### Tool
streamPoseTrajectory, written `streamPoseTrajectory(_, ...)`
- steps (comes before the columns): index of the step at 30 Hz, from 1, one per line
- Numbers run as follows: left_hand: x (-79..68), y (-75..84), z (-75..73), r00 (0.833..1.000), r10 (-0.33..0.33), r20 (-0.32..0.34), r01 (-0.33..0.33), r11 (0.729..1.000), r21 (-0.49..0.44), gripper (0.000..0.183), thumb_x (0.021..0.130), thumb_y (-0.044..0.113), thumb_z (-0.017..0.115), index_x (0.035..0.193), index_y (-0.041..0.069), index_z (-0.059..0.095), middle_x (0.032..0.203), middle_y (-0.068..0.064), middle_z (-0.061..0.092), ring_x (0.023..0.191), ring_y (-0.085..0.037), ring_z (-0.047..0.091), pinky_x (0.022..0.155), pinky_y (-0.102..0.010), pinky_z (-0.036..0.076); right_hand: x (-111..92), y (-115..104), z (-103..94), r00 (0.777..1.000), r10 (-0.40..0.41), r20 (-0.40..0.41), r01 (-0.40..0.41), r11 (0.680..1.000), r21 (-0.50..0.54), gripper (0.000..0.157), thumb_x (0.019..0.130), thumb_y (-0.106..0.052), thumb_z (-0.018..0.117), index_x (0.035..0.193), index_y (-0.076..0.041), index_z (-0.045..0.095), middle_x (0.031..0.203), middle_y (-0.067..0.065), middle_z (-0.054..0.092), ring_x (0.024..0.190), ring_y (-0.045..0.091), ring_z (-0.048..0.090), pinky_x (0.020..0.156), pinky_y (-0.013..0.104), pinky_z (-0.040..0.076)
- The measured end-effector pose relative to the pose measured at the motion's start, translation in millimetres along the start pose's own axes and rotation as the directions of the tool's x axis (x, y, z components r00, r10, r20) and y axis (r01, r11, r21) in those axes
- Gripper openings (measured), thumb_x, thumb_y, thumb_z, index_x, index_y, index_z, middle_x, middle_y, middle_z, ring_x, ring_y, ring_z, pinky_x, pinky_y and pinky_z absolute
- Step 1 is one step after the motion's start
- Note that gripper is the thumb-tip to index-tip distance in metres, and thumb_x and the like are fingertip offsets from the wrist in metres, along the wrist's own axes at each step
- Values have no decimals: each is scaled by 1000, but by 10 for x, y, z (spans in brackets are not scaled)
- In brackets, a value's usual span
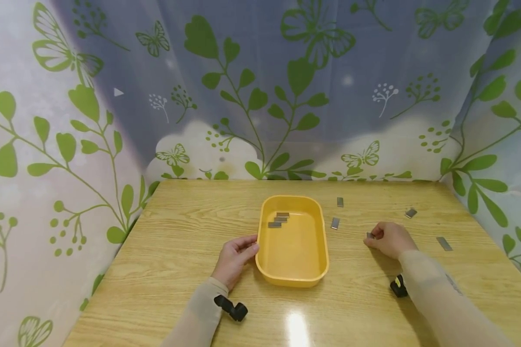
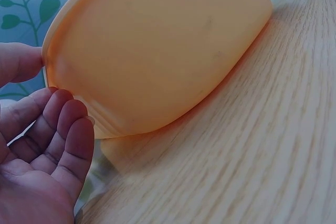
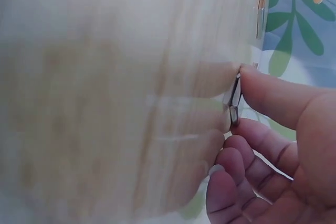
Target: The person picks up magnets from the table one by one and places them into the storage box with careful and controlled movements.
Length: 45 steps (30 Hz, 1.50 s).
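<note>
A yellow plastic tray (image 1: 301,253) stands on the wooden table with three small flat grey metal pieces (image 1: 275,225) inside, lined up in a stepped row near its left wall. My left hand (image 1: 233,260) grips the tray's left rim, thumb on top and fingers against the outer wall, as the left wrist view also shows. Right of the tray, my right hand (image 1: 391,239) pinches another small grey metal piece (image 3: 235,100) between thumb and index finger, low at the tabletop. The other fingers curl beneath in the right wrist view.
Several more metal pieces lie loose on the table: one piece (image 1: 335,223) close to the tray, another piece (image 1: 340,202) behind it, a third piece (image 1: 411,213) farther right and a last piece (image 1: 445,243) beyond my right hand. A patterned curtain (image 1: 295,120) borders the table.
</note>
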State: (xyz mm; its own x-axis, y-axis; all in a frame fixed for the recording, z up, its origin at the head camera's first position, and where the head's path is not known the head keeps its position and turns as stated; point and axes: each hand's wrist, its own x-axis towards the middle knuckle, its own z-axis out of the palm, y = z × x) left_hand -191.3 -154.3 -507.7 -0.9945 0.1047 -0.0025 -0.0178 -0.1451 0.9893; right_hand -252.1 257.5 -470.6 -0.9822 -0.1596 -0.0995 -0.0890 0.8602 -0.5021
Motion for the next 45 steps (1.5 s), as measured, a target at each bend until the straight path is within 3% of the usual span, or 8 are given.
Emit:
streamPoseTrajectory(8,3,-8,8,1000,-2,-3,2,1000,9,40,92,8,65,125,-11,56,115,-30,58,104,-34,59,78,-25,52,-163,-34,23,999,-32,4,32,999,-9,33,85,-30,73,96,-1,64,90,8,61,80,23,56,72,43,47)
streamPoseTrajectory(19,-7,-3,3,1000,18,-3,-18,1000,15,39,92,9,65,124,-10,57,114,-30,58,98,-24,61,77,-25,52,-338,-91,64,994,-106,19,106,994,-27,24,85,-27,74,93,-6,67,88,3,63,79,19,57,71,42,48)
streamPoseTrajectory(31,3,-10,8,1000,2,-10,-2,1000,-4,38,92,7,65,124,-10,57,114,-27,59,100,-27,61,77,-24,52,-367,-55,65,991,-131,18,132,990,-55,20,84,-25,75,94,-9,68,88,1,63,81,19,57,73,43,47)
streamPoseTrajectory(37,8,-14,7,1000,3,-6,-3,1000,-10,38,92,7,65,124,-11,56,114,-28,59,101,-30,60,77,-25,52,-380,-36,40,989,-146,39,147,988,-39,15,86,-11,71,99,-5,67,89,2,64,83,21,59,74,45,48)
streamPoseTrajectory(41,2,-17,4,1000,-6,-5,6,1000,-13,38,92,7,64,125,-11,56,114,-29,59,100,-30,60,76,-25,53,-388,-39,38,988,-144,47,146,989,-31,16,85,-6,69,101,-4,67,92,4,64,87,24,59,76,46,48)
streamPoseTrajectory(45,-3,-11,6,1000,-3,-4,3,1000,-6,39,92,8,64,125,-11,55,115,-29,58,101,-31,60,76,-25,53,-391,-28,30,990,-129,49,131,990,-43,24,86,-11,70,106,-1,65,96,8,65,92,30,61,79,48,48)
